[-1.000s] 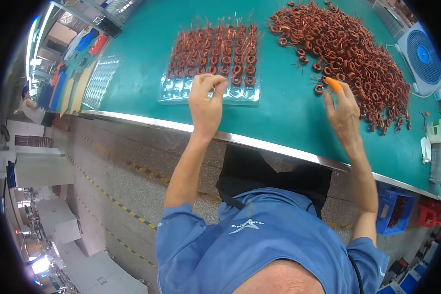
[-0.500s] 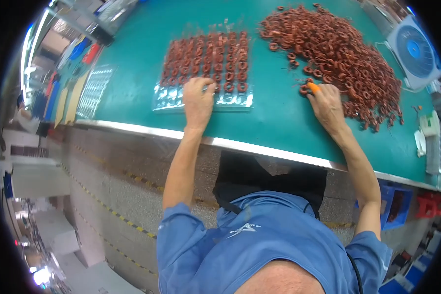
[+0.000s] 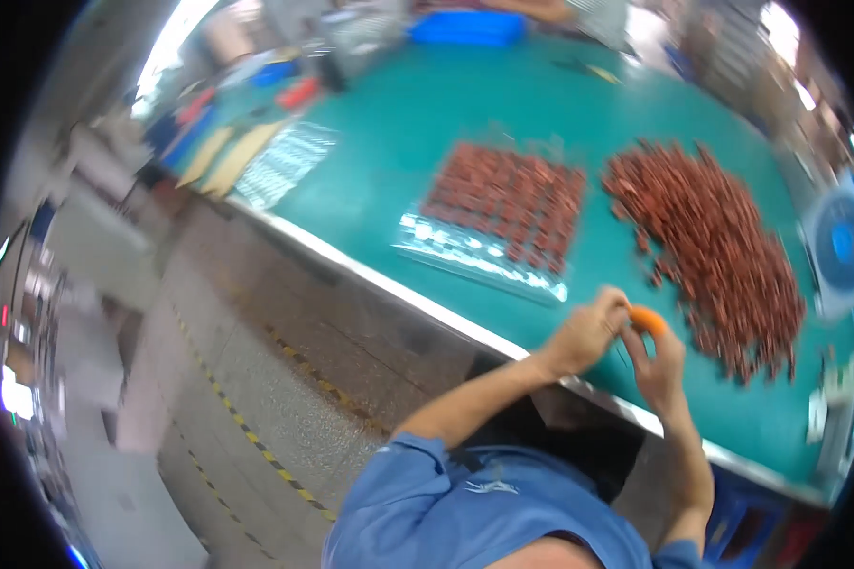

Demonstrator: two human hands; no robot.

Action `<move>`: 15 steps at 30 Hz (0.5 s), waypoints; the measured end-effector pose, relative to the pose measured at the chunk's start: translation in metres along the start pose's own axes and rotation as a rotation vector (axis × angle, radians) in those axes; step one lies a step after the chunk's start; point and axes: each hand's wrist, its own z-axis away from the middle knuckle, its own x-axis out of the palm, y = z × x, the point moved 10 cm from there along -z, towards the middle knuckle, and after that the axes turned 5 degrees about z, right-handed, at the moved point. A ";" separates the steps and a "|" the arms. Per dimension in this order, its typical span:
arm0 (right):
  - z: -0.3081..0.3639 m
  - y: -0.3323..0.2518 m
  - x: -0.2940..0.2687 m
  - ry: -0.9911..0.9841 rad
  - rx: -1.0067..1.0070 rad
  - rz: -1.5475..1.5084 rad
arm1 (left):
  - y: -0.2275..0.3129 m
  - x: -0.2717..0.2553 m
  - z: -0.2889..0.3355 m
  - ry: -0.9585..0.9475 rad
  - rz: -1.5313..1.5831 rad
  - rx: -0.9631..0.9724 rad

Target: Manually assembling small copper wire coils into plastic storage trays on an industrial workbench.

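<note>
Fingers (image 3: 613,302) of both hands bunched up by the clear tray (image 3: 479,256)

So both hands are together over the green desk (image 3: 541,100), just off the tray's near right corner. Left hand (image 3: 579,339) has its fingers curled in, tips close together. Right hand (image 3: 662,368) brings its fingers up to meet them, one wearing an orange cover (image 3: 647,321). Can't tell whether they're pinching anything, the tips are too blurry. Some thin dark strand (image 3: 622,356) shows just below them.

Tray-wise: rows of reddish-brown coils (image 3: 503,194) fill its far part, and the right-hand columns run further toward the near edge. Shiny clear pockets show along the near side, mostly on the left.

Right of the tray, past a strip of desk, is a big loose pile (image 3: 712,266) of similar coils, with a blue fan (image 3: 837,242) further right again. Second clear tray (image 3: 285,163) lies well left of the first. Blue bin (image 3: 740,517) sits lower than the desk, right of the tray and nearer the person, contents too blurred to make out.
</note>
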 end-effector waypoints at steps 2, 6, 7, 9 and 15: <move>0.010 -0.023 -0.006 0.004 -0.132 0.081 | -0.002 0.008 0.002 -0.020 0.177 -0.094; 0.021 -0.061 0.006 -0.004 -0.433 0.334 | -0.012 0.003 0.012 0.009 0.412 -0.201; 0.022 -0.069 0.005 0.038 -0.490 0.332 | -0.020 0.004 0.017 -0.007 0.449 -0.266; 0.021 -0.059 -0.001 0.093 -0.468 0.334 | -0.022 0.010 0.018 -0.051 0.486 -0.329; 0.014 -0.033 -0.012 0.189 -0.193 0.171 | -0.005 0.017 0.027 -0.100 0.476 -0.307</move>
